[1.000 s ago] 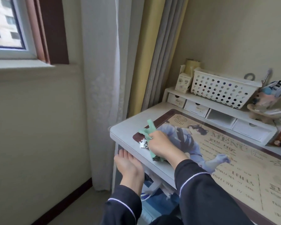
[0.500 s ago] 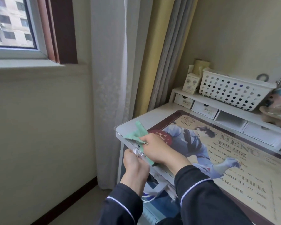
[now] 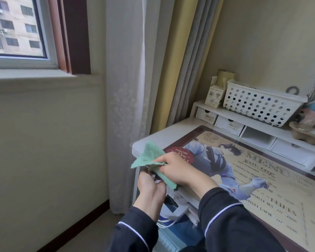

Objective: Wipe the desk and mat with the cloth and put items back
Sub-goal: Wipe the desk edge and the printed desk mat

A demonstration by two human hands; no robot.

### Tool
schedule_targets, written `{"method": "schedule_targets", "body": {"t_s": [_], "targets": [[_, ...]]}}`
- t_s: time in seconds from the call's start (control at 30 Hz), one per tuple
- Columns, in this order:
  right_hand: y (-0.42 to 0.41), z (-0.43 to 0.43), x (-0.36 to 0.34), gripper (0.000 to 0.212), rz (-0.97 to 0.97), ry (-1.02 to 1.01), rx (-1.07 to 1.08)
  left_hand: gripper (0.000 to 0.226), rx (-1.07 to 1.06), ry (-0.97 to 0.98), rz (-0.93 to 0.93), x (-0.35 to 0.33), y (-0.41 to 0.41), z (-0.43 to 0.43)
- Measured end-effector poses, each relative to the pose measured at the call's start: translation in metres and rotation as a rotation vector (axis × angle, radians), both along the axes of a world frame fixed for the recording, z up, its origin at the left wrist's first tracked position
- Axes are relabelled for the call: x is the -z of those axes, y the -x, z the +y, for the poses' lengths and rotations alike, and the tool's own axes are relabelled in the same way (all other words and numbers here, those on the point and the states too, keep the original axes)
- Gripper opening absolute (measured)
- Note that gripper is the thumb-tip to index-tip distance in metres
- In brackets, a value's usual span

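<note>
At the front left corner of the desk [image 3: 164, 135], the right hand [image 3: 178, 170] grips the green cloth [image 3: 151, 157], fingers closed on it, at the edge of the mat [image 3: 262, 179]. The left hand [image 3: 149, 188], cupped just below that corner, curls its fingers round pale scraps [image 3: 156, 180]. Wiping seems underway; next, the scraps likely need discarding.

Home bedroom or study corner, small white desk [image 3: 153, 137] with illustrated mat [image 3: 262, 179], curtains [image 3: 127, 88], window [image 3: 16, 28], drawer organizer [image 3: 229, 124]
</note>
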State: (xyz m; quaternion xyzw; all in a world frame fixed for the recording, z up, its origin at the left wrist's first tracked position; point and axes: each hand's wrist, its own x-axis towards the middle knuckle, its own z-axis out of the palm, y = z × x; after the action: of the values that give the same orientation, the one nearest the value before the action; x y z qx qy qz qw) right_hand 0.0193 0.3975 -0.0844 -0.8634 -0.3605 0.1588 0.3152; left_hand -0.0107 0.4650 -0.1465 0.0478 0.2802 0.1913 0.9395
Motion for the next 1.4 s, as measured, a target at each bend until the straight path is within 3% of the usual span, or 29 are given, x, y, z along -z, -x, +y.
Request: {"method": "schedule_targets", "body": {"t_s": [0.33,0.53,0.67,0.73,0.8,0.93,1.0,1.17,1.23,1.3,1.4], "targets": [[-0.022,-0.009,0.001,0.028,-0.031,-0.085,0.193,0.020,0.026,-0.047,0.009,0.004,0.008,0.002],[-0.044,-0.030,0.001,0.037,-0.350,-0.160,0.498,0.038,-0.050,0.027,0.155,0.008,0.007,0.014],[-0.055,-0.042,0.008,0.037,-0.484,0.026,0.507,0.032,-0.101,0.262,0.220,0.019,0.010,0.033],[-0.051,-0.035,0.016,0.034,-0.490,0.194,0.491,0.035,-0.045,0.268,0.201,0.019,0.017,0.044],[-0.039,-0.018,0.024,0.032,-0.506,0.289,0.432,0.039,-0.009,0.188,0.191,0.016,0.020,0.057],[-0.026,0.010,0.027,0.033,-0.568,0.187,-0.010,0.041,-0.078,-0.083,0.166,-0.008,0.015,0.083],[-0.046,0.010,0.022,0.029,-0.549,0.210,-0.084,0.041,-0.114,-0.228,0.162,-0.020,0.007,0.095],[-0.108,0.004,0.016,0.028,-0.514,0.412,0.445,0.038,-0.197,-0.693,0.166,-0.045,-0.020,0.117],[-0.111,0.025,0.017,0.035,-0.492,0.435,0.514,0.038,-0.193,-0.862,0.195,-0.047,-0.035,0.126],[-0.098,0.051,0.023,0.038,-0.492,0.342,0.352,0.036,-0.165,-1.037,0.251,-0.047,-0.046,0.131],[-0.072,0.073,0.031,0.024,-0.613,0.188,-0.136,0.037,-0.121,-1.261,0.314,-0.048,-0.059,0.139]]}}
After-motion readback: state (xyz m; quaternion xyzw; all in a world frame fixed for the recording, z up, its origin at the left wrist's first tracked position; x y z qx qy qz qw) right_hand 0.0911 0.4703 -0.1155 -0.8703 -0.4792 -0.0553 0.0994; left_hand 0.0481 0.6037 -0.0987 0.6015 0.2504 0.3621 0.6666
